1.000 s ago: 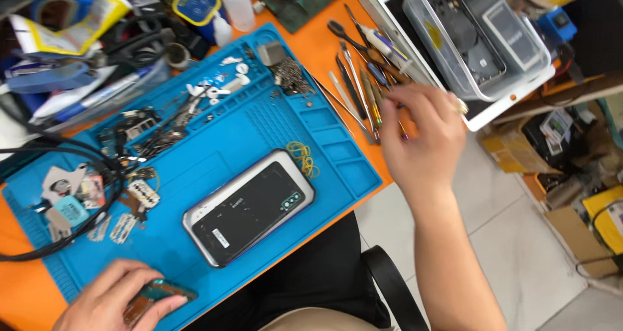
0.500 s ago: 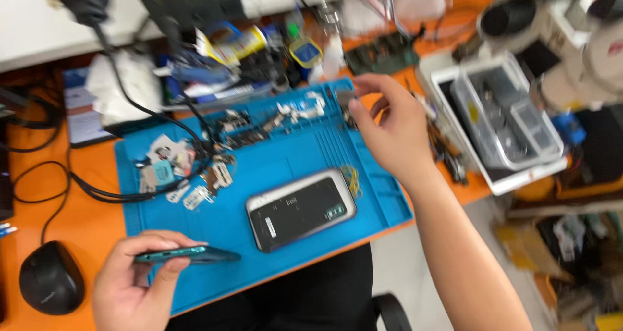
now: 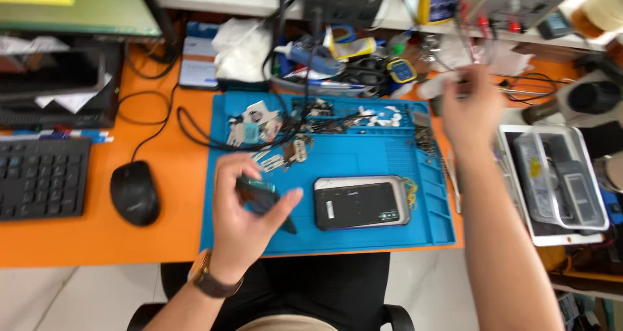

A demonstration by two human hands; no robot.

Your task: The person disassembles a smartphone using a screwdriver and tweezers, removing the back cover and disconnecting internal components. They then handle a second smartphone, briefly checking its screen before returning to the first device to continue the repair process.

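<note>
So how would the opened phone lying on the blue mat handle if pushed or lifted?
The opened phone looks flat and rigid, so it would probably slide, not roll. Its exposed inside suggests fragility. The blue mat likely grips it somewhat.

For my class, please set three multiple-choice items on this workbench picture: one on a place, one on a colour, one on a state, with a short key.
1. Where does the opened phone lie?
A. on the work mat
B. on the keyboard
C. in the clear tray

2. What colour is the work mat?
A. green
B. blue
C. white

3. What is the left hand doing?
A. resting flat on the desk
B. pressing the mouse
C. holding a thin dark part

Key: 1 A, the phone rests on the mat's lower middle. 2 B, the mat is blue on an orange desk. 3 C, its fingers close on the dark part above the mat.
</note>
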